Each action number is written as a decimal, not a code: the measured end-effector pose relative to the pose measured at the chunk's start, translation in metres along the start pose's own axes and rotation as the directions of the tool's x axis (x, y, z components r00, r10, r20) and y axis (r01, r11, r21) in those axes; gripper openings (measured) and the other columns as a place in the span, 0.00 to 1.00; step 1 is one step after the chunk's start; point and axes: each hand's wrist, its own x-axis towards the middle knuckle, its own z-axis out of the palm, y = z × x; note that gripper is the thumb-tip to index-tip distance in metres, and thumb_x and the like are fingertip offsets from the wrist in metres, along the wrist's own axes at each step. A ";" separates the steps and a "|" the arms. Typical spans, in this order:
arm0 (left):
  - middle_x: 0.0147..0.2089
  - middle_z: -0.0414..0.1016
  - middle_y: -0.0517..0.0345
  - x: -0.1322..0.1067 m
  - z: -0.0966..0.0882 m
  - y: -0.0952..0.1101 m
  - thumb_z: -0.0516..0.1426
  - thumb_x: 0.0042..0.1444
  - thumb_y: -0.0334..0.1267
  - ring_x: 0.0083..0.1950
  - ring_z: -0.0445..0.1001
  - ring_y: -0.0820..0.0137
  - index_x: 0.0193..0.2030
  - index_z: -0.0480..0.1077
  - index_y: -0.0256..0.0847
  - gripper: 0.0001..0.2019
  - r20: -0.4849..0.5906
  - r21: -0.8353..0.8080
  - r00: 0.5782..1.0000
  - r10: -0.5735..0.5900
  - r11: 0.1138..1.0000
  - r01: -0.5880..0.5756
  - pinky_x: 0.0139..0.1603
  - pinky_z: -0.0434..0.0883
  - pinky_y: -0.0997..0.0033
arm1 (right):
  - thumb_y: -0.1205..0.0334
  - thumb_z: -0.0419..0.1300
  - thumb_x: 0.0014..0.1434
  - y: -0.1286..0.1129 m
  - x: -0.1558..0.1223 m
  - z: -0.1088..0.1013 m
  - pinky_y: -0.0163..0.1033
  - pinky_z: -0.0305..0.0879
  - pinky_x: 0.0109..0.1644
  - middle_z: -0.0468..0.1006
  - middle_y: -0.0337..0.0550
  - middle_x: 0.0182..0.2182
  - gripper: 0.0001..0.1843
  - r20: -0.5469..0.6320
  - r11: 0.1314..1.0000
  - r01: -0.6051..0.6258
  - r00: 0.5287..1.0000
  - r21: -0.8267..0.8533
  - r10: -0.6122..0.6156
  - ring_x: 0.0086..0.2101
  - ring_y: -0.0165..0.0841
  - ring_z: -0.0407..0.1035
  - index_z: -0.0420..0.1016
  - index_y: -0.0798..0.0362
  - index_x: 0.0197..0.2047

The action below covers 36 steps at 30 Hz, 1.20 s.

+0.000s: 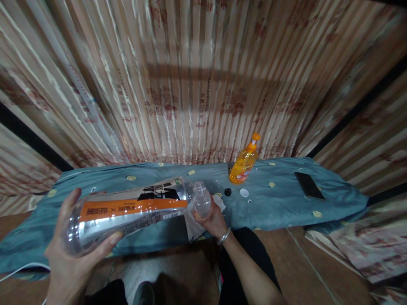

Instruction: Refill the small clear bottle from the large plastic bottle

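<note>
My left hand grips the base of a large clear plastic bottle with a silver, orange and black label, held lying on its side above the blue cloth. My right hand, a silver bangle on its wrist, is closed around the bottle's neck together with a white tissue that hangs below the fingers. The bottle has no cap on it. A small black cap and a white cap lie on the cloth just beyond my right hand.
An orange liquid bottle with an orange pump top stands at the back of the cloth. A dark phone lies flat at the right. Patterned curtains hang behind. The brown floor and my dark-clothed legs show below.
</note>
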 end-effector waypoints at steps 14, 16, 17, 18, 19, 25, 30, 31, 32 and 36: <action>0.56 0.72 0.53 0.001 0.002 -0.005 0.69 0.29 0.50 0.58 0.70 0.47 0.64 0.59 0.50 0.50 0.004 -0.002 0.999 0.051 0.999 -0.051 0.63 0.61 0.39 | 0.63 0.65 0.44 -0.002 0.001 0.000 0.44 0.74 0.46 0.79 0.46 0.44 0.36 -0.011 1.000 -0.003 1.000 -0.002 0.003 0.40 0.40 0.76 0.63 0.53 0.57; 0.55 0.73 0.53 0.001 0.002 -0.004 0.68 0.30 0.50 0.57 0.71 0.48 0.64 0.59 0.50 0.49 0.005 -0.009 0.999 0.043 0.999 -0.043 0.62 0.62 0.39 | 0.63 0.65 0.44 -0.003 0.001 0.000 0.43 0.75 0.45 0.79 0.45 0.43 0.36 -0.007 1.000 -0.024 1.000 0.001 0.024 0.39 0.39 0.76 0.63 0.52 0.57; 0.55 0.73 0.53 0.001 0.003 -0.003 0.68 0.30 0.50 0.56 0.71 0.48 0.64 0.60 0.50 0.49 0.000 -0.009 0.999 0.033 0.999 -0.033 0.62 0.62 0.38 | 0.63 0.65 0.44 -0.003 0.000 0.000 0.43 0.75 0.44 0.79 0.45 0.43 0.36 -0.005 0.999 -0.035 0.999 0.006 0.035 0.38 0.39 0.76 0.63 0.52 0.57; 0.55 0.73 0.52 0.001 0.003 -0.003 0.68 0.30 0.51 0.56 0.71 0.47 0.64 0.60 0.50 0.49 -0.006 -0.008 1.000 0.026 1.000 -0.026 0.62 0.62 0.38 | 0.63 0.65 0.44 -0.004 0.000 0.000 0.43 0.75 0.44 0.79 0.45 0.43 0.36 -0.006 0.999 -0.042 0.999 0.013 0.043 0.38 0.39 0.76 0.63 0.52 0.57; 0.55 0.73 0.52 0.001 0.002 -0.002 0.68 0.29 0.51 0.55 0.71 0.47 0.64 0.60 0.49 0.49 -0.008 -0.004 1.000 0.026 1.000 -0.026 0.61 0.63 0.38 | 0.64 0.65 0.44 -0.004 0.000 0.000 0.43 0.74 0.45 0.79 0.45 0.43 0.36 -0.007 0.999 -0.044 0.999 0.018 0.044 0.39 0.39 0.76 0.63 0.52 0.57; 0.54 0.73 0.51 0.002 -0.001 -0.006 0.68 0.31 0.50 0.53 0.73 0.51 0.64 0.59 0.47 0.49 0.016 0.004 0.997 0.080 0.997 -0.080 0.59 0.67 0.43 | 0.64 0.64 0.44 -0.005 0.001 -0.001 0.44 0.73 0.48 0.78 0.46 0.45 0.35 -0.005 1.000 -0.011 1.000 0.025 0.011 0.42 0.40 0.75 0.63 0.51 0.58; 0.55 0.72 0.52 0.002 0.000 -0.004 0.68 0.30 0.51 0.54 0.72 0.51 0.64 0.59 0.47 0.49 0.010 0.013 0.998 0.059 0.998 -0.059 0.59 0.67 0.44 | 0.64 0.65 0.44 -0.005 0.001 -0.001 0.45 0.73 0.48 0.78 0.46 0.45 0.36 -0.003 0.999 -0.021 1.000 0.026 0.021 0.42 0.40 0.76 0.63 0.51 0.58; 0.55 0.72 0.52 0.002 0.000 -0.004 0.68 0.30 0.51 0.54 0.73 0.51 0.64 0.59 0.48 0.49 0.007 0.018 0.998 0.066 0.998 -0.066 0.59 0.67 0.44 | 0.64 0.65 0.44 -0.005 0.001 -0.001 0.45 0.73 0.48 0.78 0.46 0.46 0.37 -0.003 0.999 -0.022 1.000 0.028 0.022 0.42 0.40 0.75 0.62 0.51 0.58; 0.54 0.72 0.52 0.003 0.000 -0.005 0.68 0.31 0.51 0.54 0.73 0.52 0.64 0.59 0.48 0.49 0.008 0.021 0.997 0.076 0.997 -0.077 0.59 0.67 0.44 | 0.64 0.65 0.44 -0.005 0.001 -0.001 0.45 0.73 0.48 0.78 0.47 0.46 0.37 -0.002 0.999 -0.023 1.000 0.030 0.024 0.42 0.40 0.75 0.62 0.52 0.58; 0.54 0.73 0.51 0.004 -0.001 -0.007 0.68 0.31 0.51 0.53 0.73 0.53 0.64 0.59 0.46 0.49 0.028 0.027 0.994 0.105 0.994 -0.106 0.59 0.67 0.44 | 0.64 0.65 0.44 -0.005 0.000 -0.001 0.44 0.74 0.47 0.78 0.47 0.46 0.37 0.006 0.999 -0.021 1.000 0.035 0.021 0.42 0.40 0.76 0.62 0.52 0.58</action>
